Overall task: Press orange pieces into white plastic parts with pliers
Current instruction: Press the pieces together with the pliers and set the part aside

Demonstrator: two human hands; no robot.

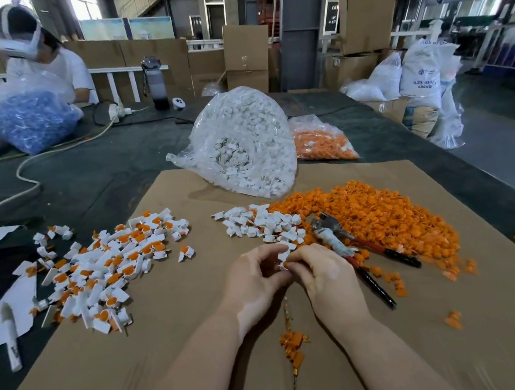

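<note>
We count two hands, the left hand [255, 274] and the right hand [321, 270], just below the pliers [347, 242], of which there is one pair. Left of the pliers we see three loose heaps on the cardboard sheet [177, 355]: one of plain white parts [262, 223], one of assembled white-and-orange parts [108, 264] farther left, and to the right one of orange pieces [378, 210]. The pieces in each are too many to count. Beyond the pliers lie two clear bags: one of white parts [244, 145], one of orange pieces [323, 140].
</note>
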